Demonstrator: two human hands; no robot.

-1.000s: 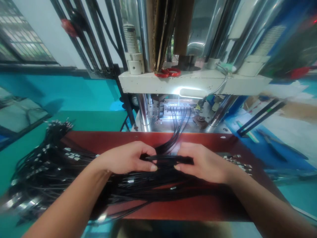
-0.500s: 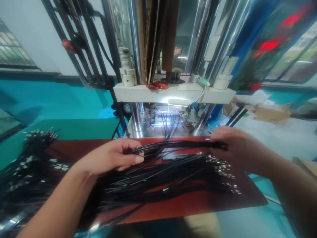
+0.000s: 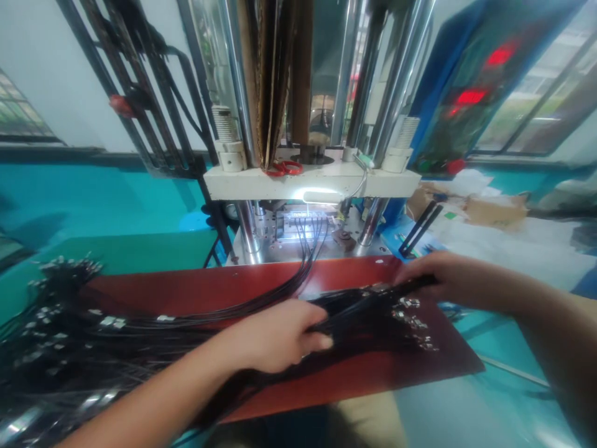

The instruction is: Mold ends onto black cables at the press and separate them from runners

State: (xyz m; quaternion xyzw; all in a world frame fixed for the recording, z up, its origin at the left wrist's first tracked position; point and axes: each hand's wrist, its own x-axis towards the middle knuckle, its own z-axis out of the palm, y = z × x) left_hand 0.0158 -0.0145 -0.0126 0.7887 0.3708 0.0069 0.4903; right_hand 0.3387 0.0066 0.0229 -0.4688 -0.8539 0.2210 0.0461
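Note:
My right hand point(image 3: 426, 277) is closed round one end of a bundle of black cables point(image 3: 368, 308), held at the right side of the reddish-brown board point(image 3: 364, 269). Around the middle of the same bundle, my left hand point(image 3: 289, 336) is closed, thumb toward the right. More black cables with shiny metal ends point(image 3: 415, 320) lie on the board under and beside the bundle. Several thin cables point(image 3: 298, 274) run from the lit metal mould point(image 3: 305, 225) in the press down onto the board and off to the left.
The press's white crossbeam point(image 3: 312, 183) spans above the mould, with red-handled scissors point(image 3: 284, 168) on it. A large heap of cables point(image 3: 51, 336) covers the board's left end. A blue control box point(image 3: 466, 93) stands at the right, near white sheets and cardboard point(image 3: 497, 211).
My left hand has moved right and down along the cables. The bundle now slants down from my right hand, and the cables from the mould lie apart from it on the left.

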